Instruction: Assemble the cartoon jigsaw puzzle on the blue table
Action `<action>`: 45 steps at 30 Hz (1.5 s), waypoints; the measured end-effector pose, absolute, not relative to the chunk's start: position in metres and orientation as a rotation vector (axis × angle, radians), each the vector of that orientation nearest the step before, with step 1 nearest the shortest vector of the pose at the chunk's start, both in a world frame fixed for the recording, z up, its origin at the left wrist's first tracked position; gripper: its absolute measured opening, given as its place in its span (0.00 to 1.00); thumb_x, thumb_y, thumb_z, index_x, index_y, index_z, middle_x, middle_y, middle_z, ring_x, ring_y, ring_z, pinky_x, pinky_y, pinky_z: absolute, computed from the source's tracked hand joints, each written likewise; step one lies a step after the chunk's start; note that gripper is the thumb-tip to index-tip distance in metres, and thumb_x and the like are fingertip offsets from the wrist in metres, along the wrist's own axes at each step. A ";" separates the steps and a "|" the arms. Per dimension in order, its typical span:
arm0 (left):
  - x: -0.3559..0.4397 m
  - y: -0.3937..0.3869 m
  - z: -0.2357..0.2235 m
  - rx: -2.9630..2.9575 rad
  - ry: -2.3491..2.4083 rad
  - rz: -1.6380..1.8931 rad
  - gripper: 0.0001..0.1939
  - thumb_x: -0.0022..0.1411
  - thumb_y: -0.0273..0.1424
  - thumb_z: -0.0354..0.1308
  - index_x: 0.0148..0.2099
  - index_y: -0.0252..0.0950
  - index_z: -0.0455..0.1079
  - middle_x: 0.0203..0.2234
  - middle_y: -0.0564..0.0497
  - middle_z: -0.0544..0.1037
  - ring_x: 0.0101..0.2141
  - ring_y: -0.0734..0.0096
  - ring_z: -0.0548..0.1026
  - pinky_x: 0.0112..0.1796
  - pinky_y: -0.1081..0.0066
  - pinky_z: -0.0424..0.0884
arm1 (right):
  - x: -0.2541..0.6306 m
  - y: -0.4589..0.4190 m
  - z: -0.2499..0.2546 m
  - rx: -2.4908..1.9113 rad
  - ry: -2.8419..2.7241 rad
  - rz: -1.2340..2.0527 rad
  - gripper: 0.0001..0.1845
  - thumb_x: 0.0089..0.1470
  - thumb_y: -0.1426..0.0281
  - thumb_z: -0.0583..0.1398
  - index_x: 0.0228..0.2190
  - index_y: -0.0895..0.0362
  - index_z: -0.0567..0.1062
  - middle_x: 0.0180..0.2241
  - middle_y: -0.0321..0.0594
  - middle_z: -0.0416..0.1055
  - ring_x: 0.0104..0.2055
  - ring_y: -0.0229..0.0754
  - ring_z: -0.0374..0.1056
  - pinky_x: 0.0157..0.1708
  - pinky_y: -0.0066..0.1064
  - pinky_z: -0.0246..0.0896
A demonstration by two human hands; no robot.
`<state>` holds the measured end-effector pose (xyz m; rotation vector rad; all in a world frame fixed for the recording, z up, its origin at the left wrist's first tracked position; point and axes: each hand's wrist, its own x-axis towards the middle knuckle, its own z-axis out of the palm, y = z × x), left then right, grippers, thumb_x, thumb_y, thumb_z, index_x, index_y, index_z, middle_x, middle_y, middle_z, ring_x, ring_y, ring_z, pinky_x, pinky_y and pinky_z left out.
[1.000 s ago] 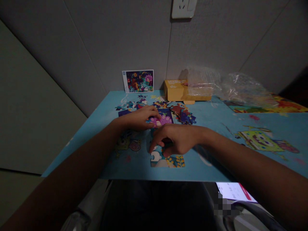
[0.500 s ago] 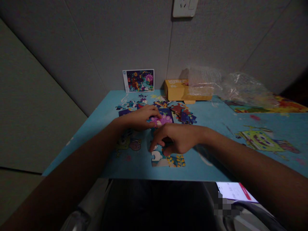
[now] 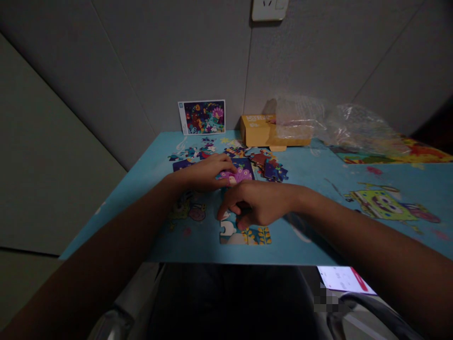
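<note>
Jigsaw (image 3: 244, 174), seemingly being aligned: left hand (image 3: 207, 171) on it, fingers loosely extended; right hand (image 3: 260, 200) curled, grip unclear; next move likely calls for even pressure.

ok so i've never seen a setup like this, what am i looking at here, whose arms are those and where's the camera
There's no machine: these are a person's bare hands, seen by one camera worn on their head, looking forward and down. On the blue table lies a partly joined jigsaw puzzle. The left hand lies over its far part; the right hand bends over the nearer part. Whether either pinches a piece is hidden. Behind are loose pieces, a picture card, a yellow box and clear plastic.
</note>
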<state>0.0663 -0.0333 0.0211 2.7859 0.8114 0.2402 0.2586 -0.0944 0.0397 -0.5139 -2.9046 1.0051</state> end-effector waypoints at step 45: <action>0.064 -0.028 0.017 2.795 0.800 0.269 0.17 0.63 0.37 0.54 0.52 0.36 0.71 0.51 0.43 0.70 0.52 0.62 0.68 0.55 0.62 0.62 | 0.259 -0.094 0.039 -0.404 -2.905 0.999 0.19 0.47 0.77 0.63 0.44 0.63 0.79 0.27 0.36 0.67 0.26 0.33 0.60 0.28 0.26 0.56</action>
